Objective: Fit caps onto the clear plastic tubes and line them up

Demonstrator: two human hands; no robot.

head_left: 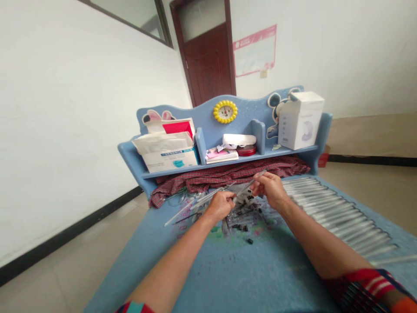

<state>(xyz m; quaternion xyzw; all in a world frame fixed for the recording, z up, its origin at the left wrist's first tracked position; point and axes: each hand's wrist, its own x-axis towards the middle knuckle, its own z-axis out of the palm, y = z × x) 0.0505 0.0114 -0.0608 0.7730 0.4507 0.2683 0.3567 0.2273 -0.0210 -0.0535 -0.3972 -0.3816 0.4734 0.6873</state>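
Observation:
Near the middle of the blue desk, my left hand (222,205) is closed on the lower end of a thin clear tube (244,188). The fingers of my right hand (267,187) pinch the same tube near its upper end, so it slants between both hands. Beneath and between the hands lies a pile of small black and clear parts (243,208), with a black piece (249,241) apart from it towards me. Several long thin rods (185,213) lie left of the pile. To the right, many clear tubes (339,213) are laid side by side in a row.
A red checked cloth (228,173) lies bunched under the desk's shelf (260,156). On the shelf stand a mask box (172,160), papers, a white case (239,139), a red tin (246,150) and a white box (301,121). A yellow flower clock (225,111) is on the backboard.

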